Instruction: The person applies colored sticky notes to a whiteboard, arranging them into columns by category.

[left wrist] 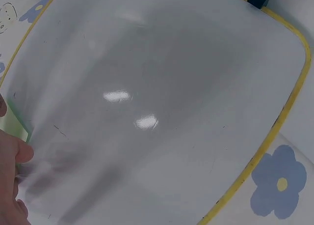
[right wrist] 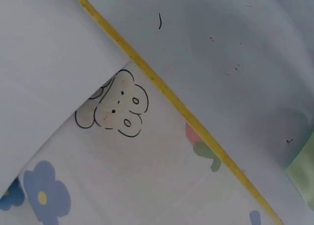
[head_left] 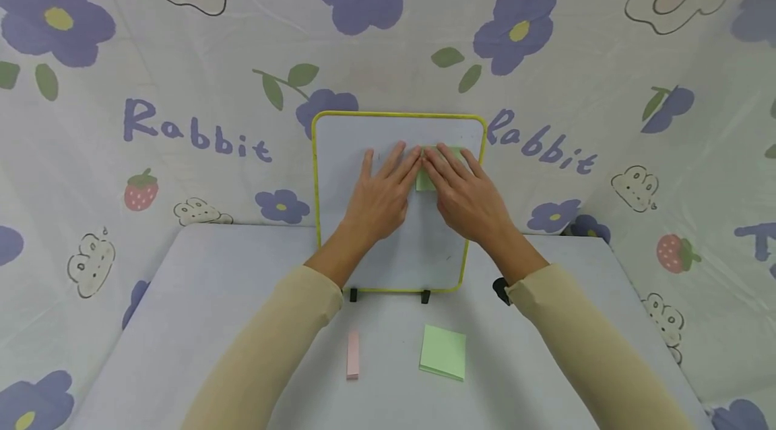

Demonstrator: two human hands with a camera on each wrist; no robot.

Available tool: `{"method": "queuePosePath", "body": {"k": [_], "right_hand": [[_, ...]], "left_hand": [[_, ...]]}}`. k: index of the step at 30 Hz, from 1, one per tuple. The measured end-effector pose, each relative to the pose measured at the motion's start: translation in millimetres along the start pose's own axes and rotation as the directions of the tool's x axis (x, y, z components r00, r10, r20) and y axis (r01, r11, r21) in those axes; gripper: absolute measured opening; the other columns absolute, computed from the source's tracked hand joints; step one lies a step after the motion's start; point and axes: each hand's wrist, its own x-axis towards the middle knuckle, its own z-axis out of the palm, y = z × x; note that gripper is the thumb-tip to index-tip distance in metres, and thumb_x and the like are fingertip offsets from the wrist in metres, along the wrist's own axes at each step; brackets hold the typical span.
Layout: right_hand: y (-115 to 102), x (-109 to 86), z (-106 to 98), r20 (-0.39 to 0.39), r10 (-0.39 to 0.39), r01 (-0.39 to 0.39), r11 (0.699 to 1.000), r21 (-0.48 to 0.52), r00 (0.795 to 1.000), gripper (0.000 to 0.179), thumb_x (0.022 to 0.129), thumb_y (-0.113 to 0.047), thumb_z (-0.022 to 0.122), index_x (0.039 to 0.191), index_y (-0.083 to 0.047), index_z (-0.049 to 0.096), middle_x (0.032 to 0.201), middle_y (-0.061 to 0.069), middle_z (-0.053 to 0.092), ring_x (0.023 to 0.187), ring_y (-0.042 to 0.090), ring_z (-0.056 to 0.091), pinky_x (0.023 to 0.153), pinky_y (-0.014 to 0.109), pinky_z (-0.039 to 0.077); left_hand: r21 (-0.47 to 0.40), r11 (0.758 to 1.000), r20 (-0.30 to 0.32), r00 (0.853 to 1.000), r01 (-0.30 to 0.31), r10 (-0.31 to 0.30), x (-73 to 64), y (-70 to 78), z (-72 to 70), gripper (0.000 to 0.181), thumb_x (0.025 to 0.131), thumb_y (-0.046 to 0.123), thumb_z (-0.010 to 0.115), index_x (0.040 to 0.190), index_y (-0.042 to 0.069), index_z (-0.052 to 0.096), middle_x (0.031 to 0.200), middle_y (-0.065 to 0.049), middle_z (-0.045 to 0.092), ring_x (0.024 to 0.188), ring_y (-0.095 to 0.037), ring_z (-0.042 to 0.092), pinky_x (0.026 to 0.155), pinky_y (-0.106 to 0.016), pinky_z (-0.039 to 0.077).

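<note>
A green sticky note [head_left: 426, 182] lies against the upper right part of a white board [head_left: 388, 261] with a yellow rim. My right hand [head_left: 465, 199] covers much of the note, its extended fingers resting on it. Beside it, my left hand [head_left: 382, 195] has its fingers spread and straight against the board, with the index fingertip at the note's left edge. The fingertips of both hands meet near the note's upper left corner. In the left wrist view part of a hand [left wrist: 13, 158] shows by the green note [left wrist: 13, 124]. The right wrist view shows only a corner of the note [right wrist: 303, 173].
On the white table [head_left: 236, 295] before the board lie a pad of green sticky notes [head_left: 443, 352] and a narrow pink pad [head_left: 353, 356]. Black feet [head_left: 426, 296] support the board. A dark object [head_left: 500, 290] is partly hidden by the right sleeve. Patterned cloth [head_left: 388, 66] hangs behind.
</note>
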Motion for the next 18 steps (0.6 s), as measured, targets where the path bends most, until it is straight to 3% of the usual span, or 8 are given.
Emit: {"method": "queuePosePath", "body": {"k": [6, 18], "right_hand": [[3, -1.3, 1, 0.032, 0.016, -0.017, 1.0, 0.016, 0.999, 0.061, 0.099, -0.017, 0.066, 0.156, -0.005, 0.048, 0.164, 0.009, 0.044, 0.154, 0.028, 0.039, 0.126, 0.049, 0.03], [13, -10.5, 4, 0.002, 0.079, -0.079, 0.995, 0.065, 0.997, 0.063, 0.094, -0.016, 0.07, 0.153, -0.004, 0.051, 0.162, 0.01, 0.048, 0.155, 0.032, 0.035, 0.123, 0.056, 0.03]], "left_hand": [[0.007, 1.0, 0.017, 1.0, -0.005, 0.005, 1.4, -0.1, -1.1, 0.063, 0.103, 0.028, 0.058, 0.162, 0.015, 0.039, 0.169, 0.002, 0.036, 0.157, -0.023, 0.031, 0.119, -0.061, 0.035], [0.02, 1.0, 0.044, 0.999, -0.001, 0.0, 3.0, 1.4, -3.0, 0.064, 0.103, 0.029, 0.058, 0.162, 0.014, 0.04, 0.17, 0.002, 0.034, 0.158, -0.022, 0.03, 0.118, -0.061, 0.034]]}}
